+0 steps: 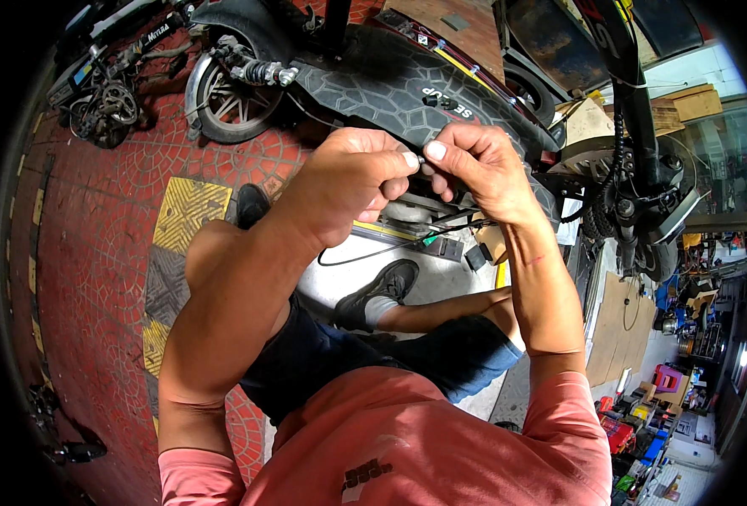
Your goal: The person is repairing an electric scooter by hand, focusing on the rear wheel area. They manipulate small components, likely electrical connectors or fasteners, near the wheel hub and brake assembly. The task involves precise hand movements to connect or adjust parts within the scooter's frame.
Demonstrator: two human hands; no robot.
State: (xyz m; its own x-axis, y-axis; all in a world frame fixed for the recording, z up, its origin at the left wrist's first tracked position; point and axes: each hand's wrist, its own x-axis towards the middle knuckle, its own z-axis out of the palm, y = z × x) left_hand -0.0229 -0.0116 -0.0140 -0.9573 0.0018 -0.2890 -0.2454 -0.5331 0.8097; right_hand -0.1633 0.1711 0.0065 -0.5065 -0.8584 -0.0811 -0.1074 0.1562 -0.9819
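My left hand (358,173) and my right hand (474,164) meet in front of me, thumbs pressed against the curled fingers. Between the two pinches sits a tiny dark piece (421,159), mostly hidden by the fingertips; its kind is too small to make out. Just beyond the hands lies the black deck of an electric scooter (365,80), patterned with pale cracked lines. A small dark object (431,100) rests on that deck. Below my hands a thin black cable (365,260) curves over the pale floor toward a dark connector block (449,249).
The scooter's wheel (230,97) and spring shock (264,73) stand at the upper left. At the right rises another scooter's dark column (635,110). A yellow tactile strip (189,207) crosses red tiles. Tools and boxes (635,438) crowd the lower right.
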